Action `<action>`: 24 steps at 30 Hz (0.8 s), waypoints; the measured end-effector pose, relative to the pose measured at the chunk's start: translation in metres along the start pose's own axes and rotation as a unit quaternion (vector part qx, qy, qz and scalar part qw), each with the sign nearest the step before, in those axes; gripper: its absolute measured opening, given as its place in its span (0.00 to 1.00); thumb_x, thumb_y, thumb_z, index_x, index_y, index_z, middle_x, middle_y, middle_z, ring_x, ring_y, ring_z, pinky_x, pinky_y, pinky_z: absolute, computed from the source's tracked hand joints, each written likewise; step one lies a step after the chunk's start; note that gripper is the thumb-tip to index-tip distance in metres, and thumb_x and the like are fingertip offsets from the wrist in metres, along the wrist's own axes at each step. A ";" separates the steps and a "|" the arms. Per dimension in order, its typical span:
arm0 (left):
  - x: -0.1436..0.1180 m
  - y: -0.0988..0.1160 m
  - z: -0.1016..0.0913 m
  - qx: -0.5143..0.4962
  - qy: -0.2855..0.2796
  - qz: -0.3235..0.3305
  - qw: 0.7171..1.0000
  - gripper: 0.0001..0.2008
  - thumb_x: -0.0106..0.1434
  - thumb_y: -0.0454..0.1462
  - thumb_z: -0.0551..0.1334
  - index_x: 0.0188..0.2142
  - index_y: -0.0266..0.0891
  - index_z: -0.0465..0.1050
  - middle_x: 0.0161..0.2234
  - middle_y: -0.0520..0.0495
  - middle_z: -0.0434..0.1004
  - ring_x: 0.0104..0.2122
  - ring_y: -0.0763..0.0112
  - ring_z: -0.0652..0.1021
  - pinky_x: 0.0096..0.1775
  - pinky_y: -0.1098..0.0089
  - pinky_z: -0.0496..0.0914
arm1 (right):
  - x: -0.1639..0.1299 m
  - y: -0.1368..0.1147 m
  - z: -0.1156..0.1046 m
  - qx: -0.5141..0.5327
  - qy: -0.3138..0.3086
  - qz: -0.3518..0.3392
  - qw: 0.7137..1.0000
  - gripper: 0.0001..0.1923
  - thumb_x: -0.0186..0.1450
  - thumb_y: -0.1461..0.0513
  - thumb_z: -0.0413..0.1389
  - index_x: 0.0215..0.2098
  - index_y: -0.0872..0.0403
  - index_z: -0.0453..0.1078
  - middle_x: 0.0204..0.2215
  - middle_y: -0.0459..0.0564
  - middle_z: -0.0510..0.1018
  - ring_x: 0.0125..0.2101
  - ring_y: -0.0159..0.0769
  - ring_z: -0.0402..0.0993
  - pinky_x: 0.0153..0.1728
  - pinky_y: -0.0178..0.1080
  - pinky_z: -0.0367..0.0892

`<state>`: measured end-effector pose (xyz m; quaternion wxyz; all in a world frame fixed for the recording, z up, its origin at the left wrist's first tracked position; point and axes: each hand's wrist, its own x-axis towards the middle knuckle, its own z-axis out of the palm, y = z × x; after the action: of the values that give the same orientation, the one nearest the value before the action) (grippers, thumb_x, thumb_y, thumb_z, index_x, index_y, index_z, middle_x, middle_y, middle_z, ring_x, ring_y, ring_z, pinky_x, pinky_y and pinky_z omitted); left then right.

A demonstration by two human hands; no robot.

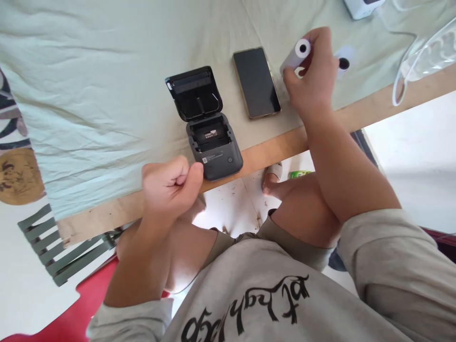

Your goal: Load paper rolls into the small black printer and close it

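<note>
My right hand [317, 76] grips a white paper roll [296, 56] with a dark hole in its core, over the cloth at the right. A second white roll [342, 64] is partly hidden behind that hand. My left hand [169, 185] is curled into a fist beside the front left corner of a small dark label printer [223, 164]. The printer's black lid [195, 92] stands open, and its paper bay [210, 133] shows with a small label inside. Between the printer and my right hand lies a phone [257, 83] with a dark screen.
A pale green cloth [89, 95] covers the table, whose wooden front edge [281, 145] runs along my lap. At the upper right are a white device [361, 7], a white cable [399, 88] and clear plastic packaging [432, 54]. Below sits a red seat [89, 294].
</note>
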<state>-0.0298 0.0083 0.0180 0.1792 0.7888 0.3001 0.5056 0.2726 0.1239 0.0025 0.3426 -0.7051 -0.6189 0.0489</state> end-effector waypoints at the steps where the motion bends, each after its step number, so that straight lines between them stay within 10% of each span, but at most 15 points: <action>1: 0.002 0.002 0.000 -0.005 -0.015 0.015 1.000 0.23 0.46 0.21 0.62 0.19 0.39 0.46 0.16 0.62 0.41 0.15 0.87 0.46 0.12 0.81 0.42 | 0.002 0.004 0.004 -0.009 -0.008 0.013 1.000 0.20 0.60 0.74 0.57 0.45 0.52 0.58 0.36 0.46 0.72 0.34 0.31 0.67 0.41 0.38 0.67; 7: 0.011 0.016 -0.002 -0.027 -0.073 0.002 0.997 0.23 0.47 0.20 0.61 0.17 0.37 0.46 0.14 0.63 0.40 0.14 0.88 0.45 0.13 0.83 0.42 | -0.010 0.001 -0.011 -0.051 -0.038 0.037 0.997 0.40 0.53 0.76 0.61 0.61 0.57 0.54 0.47 0.53 0.75 0.44 0.38 0.72 0.51 0.47 0.67; 13: 0.005 0.016 -0.006 0.012 -0.110 0.022 0.994 0.22 0.48 0.22 0.61 0.17 0.38 0.46 0.15 0.61 0.40 0.15 0.84 0.46 0.14 0.79 0.43 | -0.014 0.025 -0.060 -0.044 0.127 -0.057 0.989 0.23 0.59 0.72 0.54 0.49 0.45 0.63 0.50 0.49 0.73 0.51 0.38 0.72 0.50 0.45 0.70; 17: 0.002 0.012 -0.005 0.037 -0.101 0.010 0.994 0.22 0.49 0.23 0.61 0.17 0.39 0.45 0.14 0.61 0.40 0.14 0.84 0.47 0.13 0.77 0.42 | -0.001 0.059 -0.050 -0.086 0.002 0.003 0.996 0.37 0.53 0.75 0.58 0.61 0.63 0.63 0.57 0.62 0.64 0.59 0.44 0.66 0.64 0.48 0.61; 24: 0.010 0.009 0.007 -0.015 -0.061 0.049 0.997 0.21 0.42 0.22 0.61 0.18 0.38 0.46 0.11 0.63 0.43 0.11 0.88 0.47 0.11 0.81 0.42 | -0.003 0.068 -0.032 -0.102 0.048 0.043 0.993 0.25 0.63 0.68 0.60 0.59 0.57 0.72 0.50 0.62 0.61 0.54 0.47 0.61 0.63 0.51 0.58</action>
<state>-0.0177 0.0086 0.0270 0.1834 0.8292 0.2419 0.4693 0.3443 0.1079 -0.0114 0.2962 -0.7636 -0.5727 -0.0338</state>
